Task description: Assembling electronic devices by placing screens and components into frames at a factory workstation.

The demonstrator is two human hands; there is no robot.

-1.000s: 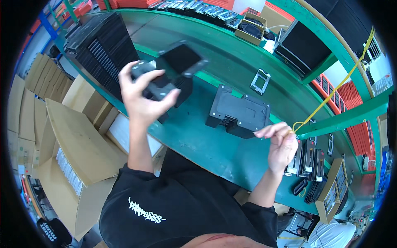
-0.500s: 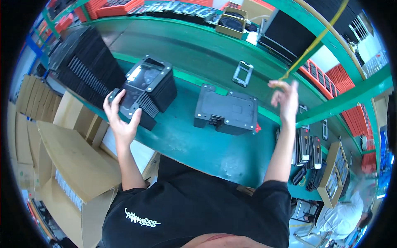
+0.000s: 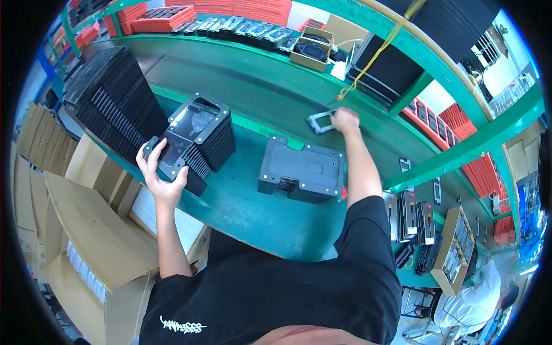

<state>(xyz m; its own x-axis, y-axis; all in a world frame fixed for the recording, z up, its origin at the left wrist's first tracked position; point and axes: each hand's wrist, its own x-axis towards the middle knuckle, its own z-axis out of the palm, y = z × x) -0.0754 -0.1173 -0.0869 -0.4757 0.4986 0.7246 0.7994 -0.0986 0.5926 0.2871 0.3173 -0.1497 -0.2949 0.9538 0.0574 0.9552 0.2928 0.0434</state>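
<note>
My right hand (image 3: pixel 347 119) reaches over the long grey-green strip behind the table, its fingers closed at the right end of a small silver-grey rectangular frame (image 3: pixel 314 125). The fingertips are partly hidden. At the left, my left hand (image 3: pixel 163 187) curls fingers and thumb around the near end of a black tray (image 3: pixel 171 155) with a clear window, on top of a stack of similar black trays (image 3: pixel 220 141). Between the hands lies another black stack (image 3: pixel 305 167), its top a flat dark-grey plate with pale dots near the corners.
A tall pile of black trays (image 3: pixel 123 95) stands far left, above open cardboard boxes (image 3: pixel 98 224). A yellow cord (image 3: pixel 368 66) hangs near my right hand. Green rails (image 3: pixel 466 144) cross at right, beyond which a person in white (image 3: pixel 468 302) sits.
My right hand has come down and inward from above the strip, closing onto the small frame, which now lies at a different angle. My left hand keeps its hold; the view has shifted slightly.
</note>
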